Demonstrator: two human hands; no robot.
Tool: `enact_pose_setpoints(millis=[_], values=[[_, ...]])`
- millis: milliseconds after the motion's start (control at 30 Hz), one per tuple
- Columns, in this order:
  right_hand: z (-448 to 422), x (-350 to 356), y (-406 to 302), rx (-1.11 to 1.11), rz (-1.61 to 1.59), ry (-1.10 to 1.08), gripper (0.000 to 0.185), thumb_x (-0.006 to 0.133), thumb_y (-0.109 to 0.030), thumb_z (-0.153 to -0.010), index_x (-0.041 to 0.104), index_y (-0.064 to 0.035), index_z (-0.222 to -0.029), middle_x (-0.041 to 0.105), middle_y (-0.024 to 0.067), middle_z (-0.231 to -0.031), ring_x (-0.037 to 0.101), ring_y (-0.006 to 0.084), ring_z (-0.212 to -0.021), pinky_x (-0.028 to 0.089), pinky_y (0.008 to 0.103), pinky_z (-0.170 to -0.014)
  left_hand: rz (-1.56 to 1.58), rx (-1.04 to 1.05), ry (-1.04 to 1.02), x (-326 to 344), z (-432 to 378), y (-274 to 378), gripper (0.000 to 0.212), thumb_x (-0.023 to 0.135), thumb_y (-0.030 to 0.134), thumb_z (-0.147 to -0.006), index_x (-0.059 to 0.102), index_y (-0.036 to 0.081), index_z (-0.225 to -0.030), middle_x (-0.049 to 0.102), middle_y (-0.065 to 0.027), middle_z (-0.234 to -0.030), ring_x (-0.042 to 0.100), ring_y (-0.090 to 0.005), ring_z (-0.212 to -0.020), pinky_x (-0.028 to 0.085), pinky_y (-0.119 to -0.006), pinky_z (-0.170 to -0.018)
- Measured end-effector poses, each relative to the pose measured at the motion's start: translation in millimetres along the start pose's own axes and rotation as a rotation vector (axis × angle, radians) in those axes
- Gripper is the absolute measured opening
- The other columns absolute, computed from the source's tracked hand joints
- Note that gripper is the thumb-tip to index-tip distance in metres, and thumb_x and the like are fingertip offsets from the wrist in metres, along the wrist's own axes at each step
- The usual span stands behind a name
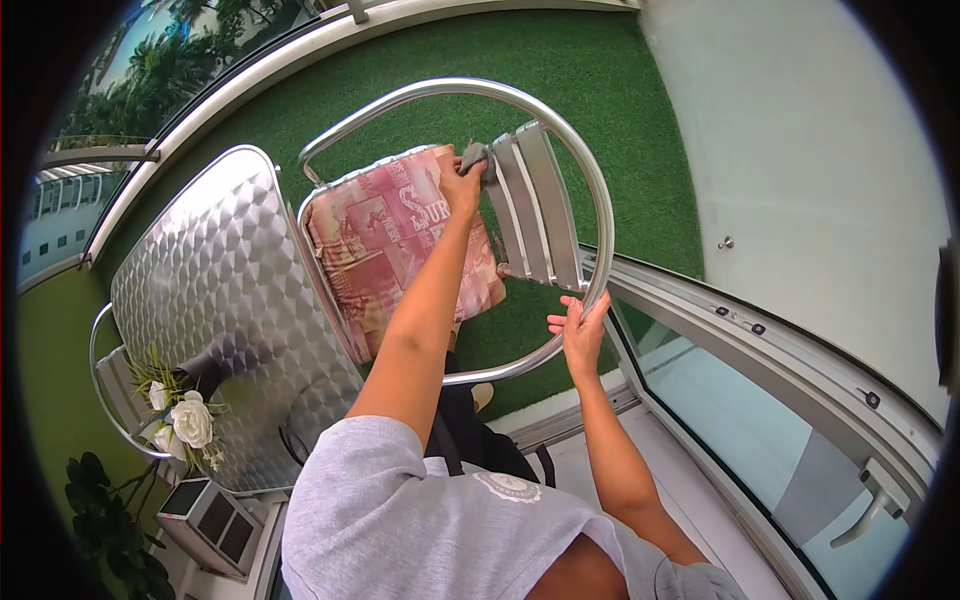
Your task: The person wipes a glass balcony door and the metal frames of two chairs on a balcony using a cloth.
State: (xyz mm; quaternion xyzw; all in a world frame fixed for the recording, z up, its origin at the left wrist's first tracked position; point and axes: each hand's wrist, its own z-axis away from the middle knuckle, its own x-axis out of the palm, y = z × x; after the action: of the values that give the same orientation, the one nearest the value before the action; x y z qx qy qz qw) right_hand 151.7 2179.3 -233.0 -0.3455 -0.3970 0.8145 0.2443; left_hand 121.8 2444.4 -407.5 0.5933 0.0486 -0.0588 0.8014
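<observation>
A metal armchair with a tubular frame [499,86] and flat metal back slats [534,202] stands before me. A pink patterned seat cushion [405,240] with printed lettering lies on its seat. My left hand [463,184] holds a grey cloth [477,159] against the end of the slats nearest the seat, above the cushion's edge. My right hand [583,330] grips the curved tube of the frame near its lower right bend, with some fingers extended.
A metal table [217,285] with a swirl-patterned top bears white artificial-looking flowers [191,420]. Another metal chair [101,375] stands beyond it. Green artificial turf [637,165] covers the floor. A glass door with a handle [874,502] is at right, a lantern-like box [214,525] at lower left.
</observation>
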Motion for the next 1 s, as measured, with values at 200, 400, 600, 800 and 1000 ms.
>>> enact_pose_setpoints(millis=[200, 400, 600, 800, 1000], values=[[-2.2, -3.0, -3.1, 0.051, -0.02, 0.024, 0.044, 0.041, -0.012, -0.093, 0.018, -0.0095, -0.13, 0.059, 0.0165, -0.095, 0.064, 0.0205, -0.063, 0.054, 0.0297, -0.052, -0.37, 0.004, -0.143, 31.8, -5.7, 3.6, 0.043, 0.078, 0.026, -0.058, 0.055, 0.001, -0.084, 0.062, -0.0136, -0.081, 0.06, -0.0306, -0.078, 0.047, -0.04, -0.072], [-0.5, -0.6, -8.2, 0.059, -0.018, 0.013, 0.043, 0.041, -0.013, -0.094, 0.017, -0.0084, -0.129, 0.058, 0.0178, -0.096, 0.064, 0.021, -0.062, 0.054, 0.0293, -0.052, -0.367, -0.162, -0.195, 22.2, 52.7, -30.5, 0.046, 0.08, 0.03, -0.051, 0.052, 0.004, -0.075, 0.059, -0.0137, -0.079, 0.058, -0.0303, -0.077, 0.046, -0.039, -0.07], [-2.0, -2.5, 0.2, 0.045, -0.029, 0.014, 0.043, 0.041, -0.013, -0.094, 0.017, -0.0088, -0.129, 0.057, 0.0179, -0.095, 0.064, 0.0201, -0.06, 0.054, 0.0285, -0.051, -0.432, -0.14, -0.261, -5.8, 142.4, -49.7, 0.046, 0.08, 0.029, -0.052, 0.059, 0.001, -0.082, 0.062, -0.0146, -0.08, 0.061, -0.0284, -0.076, 0.047, -0.037, -0.07], [-1.0, 1.7, 0.1, 0.028, -0.046, 0.025, 0.046, 0.043, -0.013, -0.092, 0.018, -0.0092, -0.131, 0.059, 0.0153, -0.092, 0.063, 0.0187, -0.058, 0.053, 0.0287, -0.05, -0.249, -0.436, -0.314, -20.2, 168.9, -58.2, 0.041, 0.08, 0.022, -0.052, 0.061, 0.001, -0.082, 0.064, -0.0138, -0.079, 0.062, -0.0259, -0.074, 0.048, -0.034, -0.069], [-2.1, -1.1, -4.0, 0.023, -0.016, 0.009, 0.045, 0.042, -0.013, -0.093, 0.017, -0.0091, -0.13, 0.058, 0.0159, -0.092, 0.063, 0.0189, -0.059, 0.052, 0.0278, -0.05, -0.146, -0.156, -0.392, -31.4, 121.3, -10.0, 0.031, 0.069, 0.006, -0.062, 0.062, 0.002, -0.091, 0.064, -0.0122, -0.076, 0.063, -0.0256, -0.071, 0.048, -0.032, -0.066]])
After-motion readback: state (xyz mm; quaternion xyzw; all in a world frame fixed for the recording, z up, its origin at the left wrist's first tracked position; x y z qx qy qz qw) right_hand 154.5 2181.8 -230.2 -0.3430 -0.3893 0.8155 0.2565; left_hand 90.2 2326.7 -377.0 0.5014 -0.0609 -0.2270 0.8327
